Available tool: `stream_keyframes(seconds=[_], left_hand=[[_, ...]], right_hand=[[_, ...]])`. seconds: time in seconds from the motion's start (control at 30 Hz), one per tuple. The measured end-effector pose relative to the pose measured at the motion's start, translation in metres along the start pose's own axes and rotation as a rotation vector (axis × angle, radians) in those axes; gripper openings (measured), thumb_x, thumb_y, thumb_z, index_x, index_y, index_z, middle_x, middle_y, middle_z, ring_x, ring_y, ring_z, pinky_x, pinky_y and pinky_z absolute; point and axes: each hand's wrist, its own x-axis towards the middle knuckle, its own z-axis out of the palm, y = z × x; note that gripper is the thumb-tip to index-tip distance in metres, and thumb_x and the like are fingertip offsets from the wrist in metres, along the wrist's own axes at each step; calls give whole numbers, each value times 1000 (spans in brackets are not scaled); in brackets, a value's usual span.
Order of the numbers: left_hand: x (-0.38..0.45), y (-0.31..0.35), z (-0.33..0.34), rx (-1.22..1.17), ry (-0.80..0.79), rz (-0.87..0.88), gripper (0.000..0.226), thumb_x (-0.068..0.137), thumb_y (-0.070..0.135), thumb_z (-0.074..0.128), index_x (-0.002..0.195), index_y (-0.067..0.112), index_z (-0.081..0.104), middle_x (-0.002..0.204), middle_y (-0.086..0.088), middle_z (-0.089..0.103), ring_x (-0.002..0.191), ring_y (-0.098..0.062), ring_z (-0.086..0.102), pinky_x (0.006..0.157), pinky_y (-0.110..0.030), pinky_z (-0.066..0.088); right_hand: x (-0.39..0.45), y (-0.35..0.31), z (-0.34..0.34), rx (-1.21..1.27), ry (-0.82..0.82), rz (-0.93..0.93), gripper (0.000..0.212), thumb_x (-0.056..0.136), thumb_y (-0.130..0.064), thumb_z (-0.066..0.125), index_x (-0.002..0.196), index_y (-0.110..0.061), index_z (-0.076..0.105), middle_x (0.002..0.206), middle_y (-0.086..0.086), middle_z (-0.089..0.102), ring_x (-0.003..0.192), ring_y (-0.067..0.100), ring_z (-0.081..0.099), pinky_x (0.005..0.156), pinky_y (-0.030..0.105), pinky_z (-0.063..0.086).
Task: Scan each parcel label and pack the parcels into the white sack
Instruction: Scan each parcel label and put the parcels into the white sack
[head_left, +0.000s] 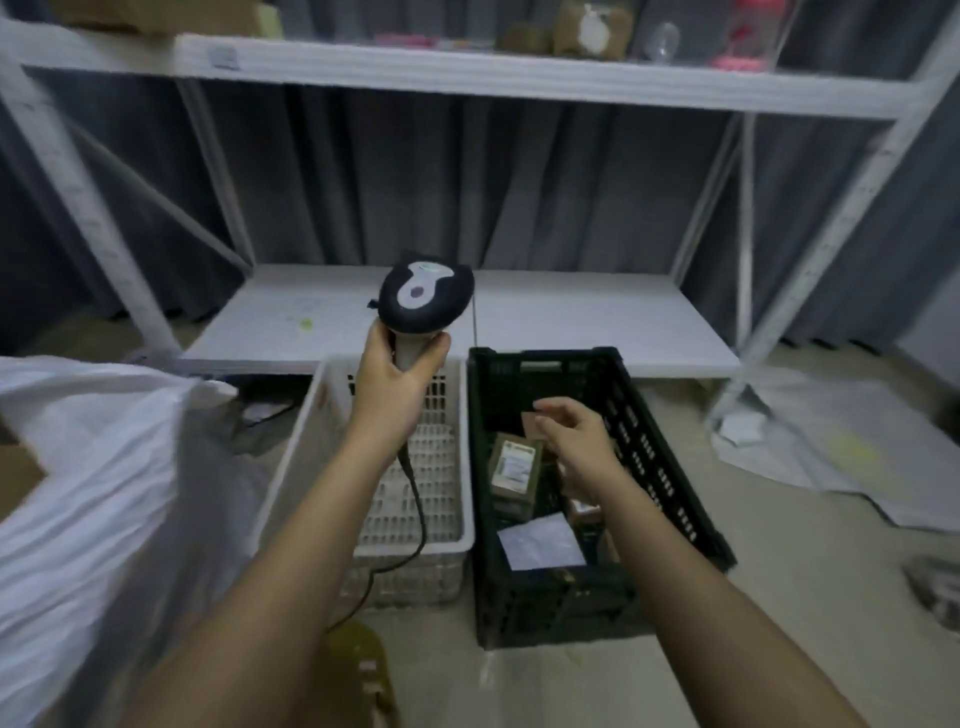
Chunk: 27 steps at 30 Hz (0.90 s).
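Shelving (519, 83) behind; left hand (395, 374) grips scanner (423, 299); right hand (576, 431) over black crate (670, 462).

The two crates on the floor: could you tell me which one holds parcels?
The black crate on the right, under the right hand; the white crate beside it shows none.

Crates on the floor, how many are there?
2: a white crate under the scanner-holding left hand, and a black crate beside it, holding parcels. More could sit out of view.

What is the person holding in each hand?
The left hand grips a scanner by its handle. The right hand reaches into the black crate holding nothing, fingers loosely curled above the parcels.
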Motion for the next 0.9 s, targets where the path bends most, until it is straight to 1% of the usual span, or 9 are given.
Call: stream_keyframes(seconds=[0.1,0.17,0.3,0.5,0.6,0.67,0.77,0.83,0.9], left_hand=[[-3,-36,38,-14,-99,-69,50,89,21,65,134,21,44,129,-1,56,119,-19,54,104,-39,43],[-7,-62,56,-7,-160,-121,51,89,21,64,136,21,43,130,-2,56,117,-20,55,103,-40,44],[-17,-112,70,13,-210,-237,54,90,19,64,139,20,41,131,1,54,117,-15,53,101,-35,45],[-27,-170,69,9,-246,-389,49,89,18,63,135,21,45,125,-2,60,111,-17,58,94,-30,48],[-33,-190,68,-2,-240,-449,39,88,19,65,122,31,50,119,-1,63,107,-18,61,92,-33,51],[-34,-202,70,-5,-247,-482,37,87,21,65,115,39,49,117,4,63,107,-14,61,92,-32,50],[-30,-213,75,-7,-272,-495,41,87,21,65,121,36,50,119,9,62,108,-7,60,94,-28,49],[-23,-219,80,-14,-283,-497,45,87,21,65,128,30,49,122,8,61,109,-5,59,95,-29,49],[-13,-225,85,-21,-267,-507,44,87,22,65,127,29,49,120,8,61,107,-6,60,93,-29,50]], right_hand=[[7,54,-31,-53,49,130,9,92,-3,61,95,-11,64,95,6,65,94,25,63,84,36,54],[15,89,-41,-119,67,206,11,92,-4,63,90,-15,65,102,13,67,101,31,64,89,43,54],[29,145,-46,-245,66,304,12,93,-3,58,101,0,67,108,20,66,106,31,60,86,31,47],[53,199,-39,-377,16,437,19,89,1,58,103,8,69,98,21,68,96,35,62,82,35,49],[64,205,-41,-416,5,496,10,89,-6,62,91,-7,72,78,7,64,77,26,60,72,33,49],[72,212,-42,-427,23,509,15,90,-10,63,76,-17,64,87,11,68,81,28,63,78,38,53],[85,218,-42,-430,98,506,4,91,-16,64,92,-13,65,101,15,68,84,23,60,70,26,50],[101,224,-39,-420,128,495,23,91,-19,65,110,-7,61,105,11,62,84,19,56,57,13,45],[120,233,-32,-481,150,493,44,91,-28,65,126,-6,53,126,14,52,101,28,56,72,20,48]])
